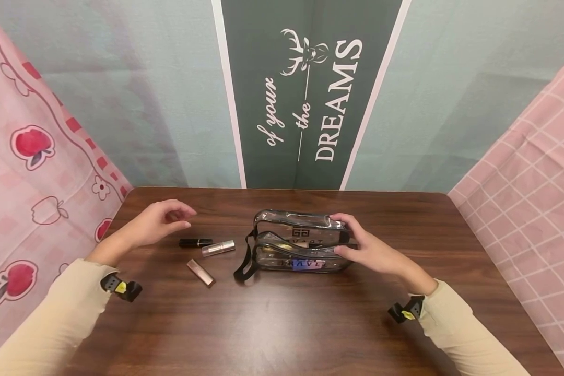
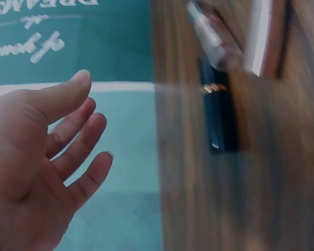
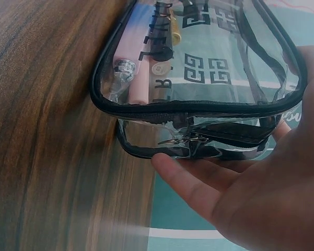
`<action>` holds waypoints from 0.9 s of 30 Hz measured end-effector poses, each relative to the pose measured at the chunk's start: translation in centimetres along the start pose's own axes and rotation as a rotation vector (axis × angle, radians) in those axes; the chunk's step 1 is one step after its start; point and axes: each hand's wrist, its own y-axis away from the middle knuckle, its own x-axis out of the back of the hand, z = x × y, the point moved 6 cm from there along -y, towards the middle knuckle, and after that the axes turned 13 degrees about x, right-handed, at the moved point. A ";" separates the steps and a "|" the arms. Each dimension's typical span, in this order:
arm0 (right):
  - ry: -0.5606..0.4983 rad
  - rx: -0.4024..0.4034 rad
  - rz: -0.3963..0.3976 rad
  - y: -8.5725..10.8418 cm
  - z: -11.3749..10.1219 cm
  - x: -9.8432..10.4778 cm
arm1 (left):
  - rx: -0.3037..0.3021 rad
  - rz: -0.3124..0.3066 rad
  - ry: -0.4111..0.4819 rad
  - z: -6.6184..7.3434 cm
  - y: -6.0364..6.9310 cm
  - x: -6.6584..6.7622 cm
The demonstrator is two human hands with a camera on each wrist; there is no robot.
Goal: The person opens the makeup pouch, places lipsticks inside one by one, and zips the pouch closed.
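The 2 hands are well apart. The left hand (image 1: 154, 223) hangs at 9 o'clock from the clear pouch (image 1: 303, 251), fingers loosely bent, thumb away from them, holding nothing. Its forearm slants in from 8 o'clock. The right hand (image 1: 370, 251) grips the pouch's 3 o'clock end, thumb on the near top edge, fingers on the far edge, its forearm coming from 4 o'clock.

The pouch stands on the worktop (image 1: 263, 334), black-edged and lettered, a black strap (image 1: 241, 276) looping from its 9 o'clock end; inside I can make out a pink-and-blue item (image 3: 129, 47). At the left hand's 4 o'clock lies a black tube (image 1: 196, 243), a silver-ended tube (image 1: 218, 248) close beside it, and at 5 o'clock a rose-gold stick (image 1: 200, 272). Past the worktop, a banner (image 1: 310, 125) reading DREAMS hangs at 12 o'clock, apple-print cloth (image 1: 66, 172) at 10, pink grid cloth (image 1: 536, 156) between 2 and 3.
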 end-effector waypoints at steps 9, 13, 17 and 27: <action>-0.012 0.000 -0.007 -0.1 0.0 -0.1 | 0.053 -0.014 -0.032 -4.0 1.1 -0.2; -0.009 0.002 -0.004 -0.1 -0.1 -0.1 | 0.117 -0.044 -0.026 -5.4 1.5 -0.5; -0.009 -0.002 -0.003 -0.1 -0.1 -0.1 | 0.147 -0.069 -0.018 -6.4 1.8 -1.1; -0.007 -0.014 0.000 0.0 0.1 -0.1 | 0.207 -0.136 -0.037 -7.7 1.7 -2.7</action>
